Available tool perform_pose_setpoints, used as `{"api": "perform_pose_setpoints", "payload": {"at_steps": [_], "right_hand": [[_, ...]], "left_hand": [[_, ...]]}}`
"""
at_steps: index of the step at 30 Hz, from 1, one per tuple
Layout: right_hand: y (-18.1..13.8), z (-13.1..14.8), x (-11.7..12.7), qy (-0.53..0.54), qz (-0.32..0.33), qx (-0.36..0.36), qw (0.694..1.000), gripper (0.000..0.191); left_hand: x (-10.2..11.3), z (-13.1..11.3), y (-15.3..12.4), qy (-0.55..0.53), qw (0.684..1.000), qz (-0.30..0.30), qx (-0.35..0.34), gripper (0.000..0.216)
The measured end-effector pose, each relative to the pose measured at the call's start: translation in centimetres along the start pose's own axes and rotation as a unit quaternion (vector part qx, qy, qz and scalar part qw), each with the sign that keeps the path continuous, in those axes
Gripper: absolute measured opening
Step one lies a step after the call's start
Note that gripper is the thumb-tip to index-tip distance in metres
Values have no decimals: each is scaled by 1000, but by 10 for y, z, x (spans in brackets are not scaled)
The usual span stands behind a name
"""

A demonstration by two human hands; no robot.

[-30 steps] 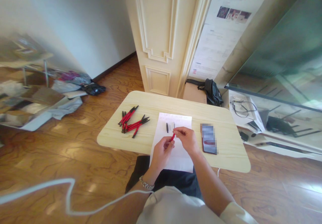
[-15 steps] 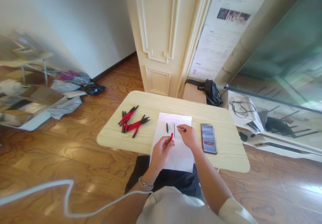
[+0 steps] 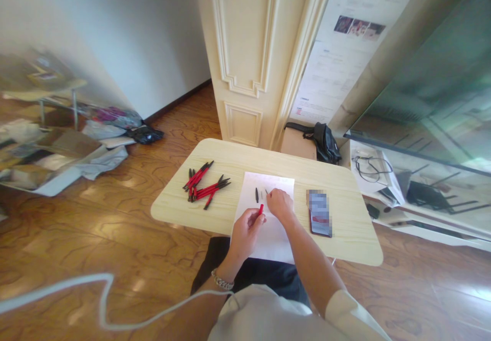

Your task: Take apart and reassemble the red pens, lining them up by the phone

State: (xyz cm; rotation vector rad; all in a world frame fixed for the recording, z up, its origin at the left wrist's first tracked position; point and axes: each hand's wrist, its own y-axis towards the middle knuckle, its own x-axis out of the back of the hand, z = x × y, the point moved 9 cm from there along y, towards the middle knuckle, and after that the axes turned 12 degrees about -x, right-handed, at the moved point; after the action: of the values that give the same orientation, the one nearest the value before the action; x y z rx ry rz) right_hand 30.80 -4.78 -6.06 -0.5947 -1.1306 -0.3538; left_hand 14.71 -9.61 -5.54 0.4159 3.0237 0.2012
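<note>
My left hand (image 3: 247,227) is closed around a red pen barrel (image 3: 261,209), whose end points up from the fingers over the white paper (image 3: 264,239). Just to its right, my right hand (image 3: 281,204) is bent down at the paper, its fingertips closed on a thin dark pen refill (image 3: 266,191). Only the refill's far end shows; the fingers hide the rest. On the sheet, left of that hand, lie a black pen tip piece (image 3: 257,195) and a small, pale, thin part, perhaps a spring (image 3: 262,195).
Several red and black pens (image 3: 201,185) lie in a loose pile on the table's left side. A phone (image 3: 320,213) rests right of the paper on the pale wooden table (image 3: 353,239). A white cable (image 3: 103,300) runs across the lower left. Beyond the table sits a black bag (image 3: 326,141).
My right hand has moved slightly left and down onto the refill, covering most of it. My left hand still holds the red barrel in nearly the same place.
</note>
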Motion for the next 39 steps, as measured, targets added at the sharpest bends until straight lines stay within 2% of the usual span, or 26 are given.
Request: {"api": "perform_pose_setpoints", "payload": {"at_steps": [4, 7, 10, 13, 14, 16, 19, 22, 30, 39], "right_hand": [[1, -9, 4, 79, 5, -4, 997, 24], [1, -12, 14, 244, 15, 21, 969, 22], [-6, -11, 30, 439, 48, 47, 896, 29], [-20, -6, 51, 577, 73, 68, 811, 32], [-25, -4, 58, 601, 75, 76, 792, 32], [-33, -2, 69, 624, 73, 83, 773, 30], [-39, 2, 73, 626, 79, 84, 771, 29], [-42, 4, 66, 617, 89, 92, 777, 27], [-54, 6, 35, 532, 138, 110, 828, 24], [-58, -2, 25, 519, 178, 74, 833, 22]], "left_hand": [[-2, 0, 0, -26, 1000, -3, 3, 33], [-3, 0, -1, -36, 999, -5, 12, 35], [-4, 1, -1, -34, 999, -5, 15, 36], [-6, 1, -1, -27, 1000, -4, 16, 35], [-6, 1, -1, -23, 1000, -2, 16, 35], [-8, 0, -2, -17, 1000, 3, 12, 34], [-9, -1, -2, -11, 1000, 12, 3, 32], [-9, -1, -1, -9, 1000, 12, 3, 33], [-10, -1, 0, -17, 1000, 24, -1, 33], [-12, 6, -3, -4, 999, 39, 9, 31]]}}
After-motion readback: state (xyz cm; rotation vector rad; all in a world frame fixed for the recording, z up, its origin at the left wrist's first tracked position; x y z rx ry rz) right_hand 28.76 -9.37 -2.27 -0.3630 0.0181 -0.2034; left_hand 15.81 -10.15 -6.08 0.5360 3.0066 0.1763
